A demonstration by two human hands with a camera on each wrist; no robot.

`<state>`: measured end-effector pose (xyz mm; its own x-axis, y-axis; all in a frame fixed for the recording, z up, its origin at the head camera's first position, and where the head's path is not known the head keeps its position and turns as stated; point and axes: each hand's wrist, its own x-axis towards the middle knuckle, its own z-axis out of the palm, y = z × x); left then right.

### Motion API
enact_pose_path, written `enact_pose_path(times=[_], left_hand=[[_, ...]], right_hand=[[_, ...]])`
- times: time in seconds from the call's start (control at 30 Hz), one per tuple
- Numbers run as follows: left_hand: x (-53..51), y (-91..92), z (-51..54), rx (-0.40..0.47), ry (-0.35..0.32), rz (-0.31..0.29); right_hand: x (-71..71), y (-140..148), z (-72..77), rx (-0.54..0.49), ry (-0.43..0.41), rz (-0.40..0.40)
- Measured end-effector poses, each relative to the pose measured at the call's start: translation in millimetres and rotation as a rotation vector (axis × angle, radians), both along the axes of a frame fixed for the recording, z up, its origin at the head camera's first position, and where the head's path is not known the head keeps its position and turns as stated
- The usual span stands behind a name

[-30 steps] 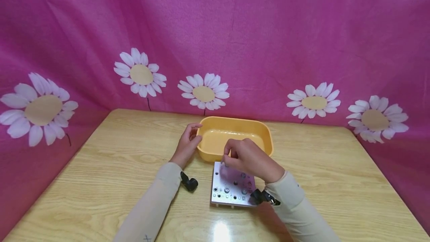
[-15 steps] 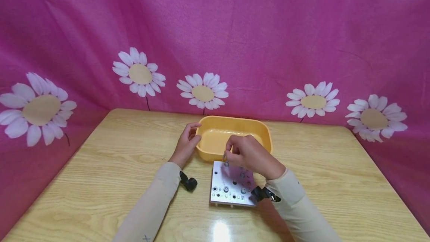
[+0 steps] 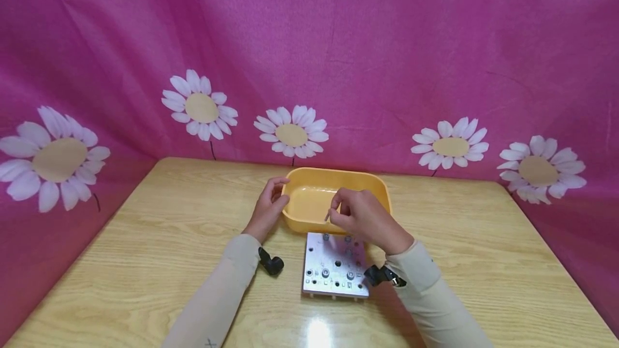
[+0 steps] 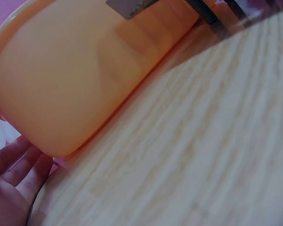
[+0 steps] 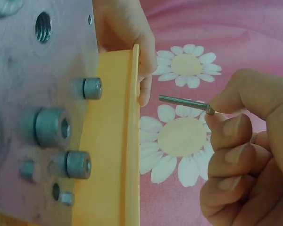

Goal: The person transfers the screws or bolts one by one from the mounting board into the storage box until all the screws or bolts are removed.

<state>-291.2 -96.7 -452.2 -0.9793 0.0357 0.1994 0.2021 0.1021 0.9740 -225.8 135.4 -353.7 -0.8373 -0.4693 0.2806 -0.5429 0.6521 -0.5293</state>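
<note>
My right hand (image 3: 366, 222) pinches a thin metal pin (image 5: 181, 101) with a small brassy end between thumb and index finger, above the near rim of the yellow plastic tub (image 3: 304, 226). The other right fingers are curled in. At the tub's left end, my left hand (image 3: 265, 211) grips the rim, with its thumb at the near side and fingers round the outside. Below my right hand lies a silver metal plate (image 3: 321, 256), raised on short legs. It bears several socket-head bolts (image 5: 54, 127) and open holes. The pin is apart from the plate.
The inside of the tub, as far as it shows, is bare. Black wrist straps (image 3: 273, 263) hang at both sleeves. A wooden table (image 3: 184, 240) carries everything, and a pink cloth (image 3: 367, 69) with daisies stands behind and at both sides.
My right hand has lifted from the plate's far left corner, moving up and slightly right with the pin. My left hand, the tub and the plate have stayed in place.
</note>
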Motion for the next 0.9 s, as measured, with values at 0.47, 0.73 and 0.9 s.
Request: enact_pose_path(times=[0.47,0.73,0.9], left_hand=[[4.6,-0.3,8.2,-0.004,-0.022,-0.023],[-2.0,-2.2,1.1,-0.003,-0.042,-0.039],[-2.0,-1.4,-1.8,0.016,-0.025,-0.029]], right_hand=[[-13.5,9.5,-11.7,-0.044,0.059,-0.098],[-21.5,14.9,-18.7,-0.059,0.093,-0.116],[-26.1,18.4,-24.7,-0.064,0.083,-0.129]])
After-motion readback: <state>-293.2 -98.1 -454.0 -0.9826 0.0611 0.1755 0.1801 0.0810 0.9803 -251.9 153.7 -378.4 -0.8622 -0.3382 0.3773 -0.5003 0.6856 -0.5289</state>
